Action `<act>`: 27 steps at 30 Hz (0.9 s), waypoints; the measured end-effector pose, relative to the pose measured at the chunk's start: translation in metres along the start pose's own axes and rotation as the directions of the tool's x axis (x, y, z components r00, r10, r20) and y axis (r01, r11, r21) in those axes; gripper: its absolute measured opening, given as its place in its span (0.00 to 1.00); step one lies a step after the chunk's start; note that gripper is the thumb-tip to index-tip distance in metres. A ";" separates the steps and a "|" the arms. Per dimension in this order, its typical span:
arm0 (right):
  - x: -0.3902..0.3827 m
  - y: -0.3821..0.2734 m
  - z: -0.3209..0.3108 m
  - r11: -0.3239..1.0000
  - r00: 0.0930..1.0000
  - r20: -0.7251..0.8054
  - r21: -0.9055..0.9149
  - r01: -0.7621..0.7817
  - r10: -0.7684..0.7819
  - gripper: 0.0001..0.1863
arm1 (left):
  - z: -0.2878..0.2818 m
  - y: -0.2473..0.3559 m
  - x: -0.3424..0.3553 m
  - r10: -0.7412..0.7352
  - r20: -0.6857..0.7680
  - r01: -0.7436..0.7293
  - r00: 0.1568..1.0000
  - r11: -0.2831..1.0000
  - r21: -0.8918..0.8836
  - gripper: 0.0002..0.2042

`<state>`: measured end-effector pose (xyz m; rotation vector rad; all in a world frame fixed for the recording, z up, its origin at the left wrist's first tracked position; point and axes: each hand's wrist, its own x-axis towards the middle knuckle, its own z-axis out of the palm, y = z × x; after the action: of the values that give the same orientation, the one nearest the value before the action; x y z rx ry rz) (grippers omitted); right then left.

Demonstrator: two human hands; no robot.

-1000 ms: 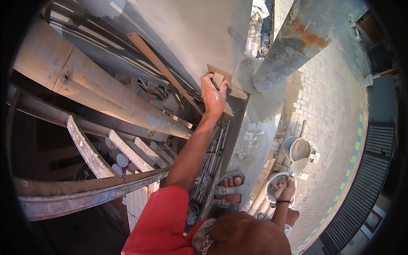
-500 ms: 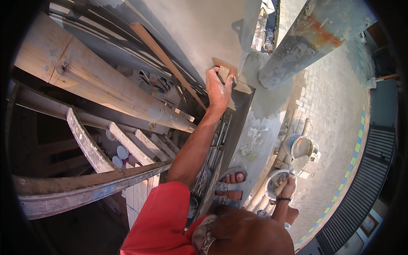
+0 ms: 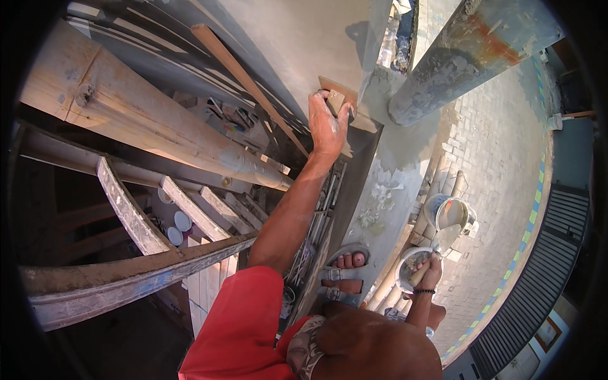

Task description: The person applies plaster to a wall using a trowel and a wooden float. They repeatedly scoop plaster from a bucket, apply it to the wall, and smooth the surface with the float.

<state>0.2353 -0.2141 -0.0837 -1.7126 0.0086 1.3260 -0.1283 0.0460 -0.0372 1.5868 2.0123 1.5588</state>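
Observation:
My left hand (image 3: 326,130), dusted pale, grips the wooden block handle of a float (image 3: 337,92), its flat brown board against the grey wall (image 3: 316,38). Lower right, my right hand (image 3: 428,272) is closed on the wooden handle of a trowel (image 3: 446,235), whose grey blade points upward. Beneath that hand sits a white bucket (image 3: 407,287) with grey contents, and a second bucket (image 3: 437,212) stands just above it. My sandalled foot (image 3: 348,259) rests on a narrow concrete ledge (image 3: 380,202) stained with plaster.
Bamboo poles (image 3: 145,126) and a weathered ladder-like frame (image 3: 126,202) fill the left, above stored clutter. A slim timber (image 3: 247,82) leans by the wall. A grey round column (image 3: 456,63) rises at upper right. Beyond lie pavers (image 3: 494,209) and a dark slatted gate (image 3: 525,304).
My left hand and the float have shifted upward and right along the wall. My right hand stays low with the trowel over the bucket. The view has shifted slightly.

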 end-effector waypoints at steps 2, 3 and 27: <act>0.000 0.000 0.001 1.000 1.000 -0.004 -0.001 -0.005 0.005 0.08 | 0.000 -0.001 0.000 0.014 0.003 -0.014 1.000 1.000 0.016 0.21; 0.000 -0.001 0.001 1.000 1.000 0.008 0.012 -0.006 0.006 0.08 | -0.001 -0.001 0.000 0.021 0.005 -0.021 1.000 1.000 0.023 0.21; 0.003 0.001 -0.005 0.999 1.000 0.001 -0.031 0.028 -0.028 0.09 | 0.001 -0.005 0.001 0.023 0.024 -0.024 0.999 1.000 0.005 0.21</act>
<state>0.2393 -0.2163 -0.0870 -1.7318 -0.0367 1.3122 -0.1315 0.0481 -0.0411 1.6291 1.9946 1.5356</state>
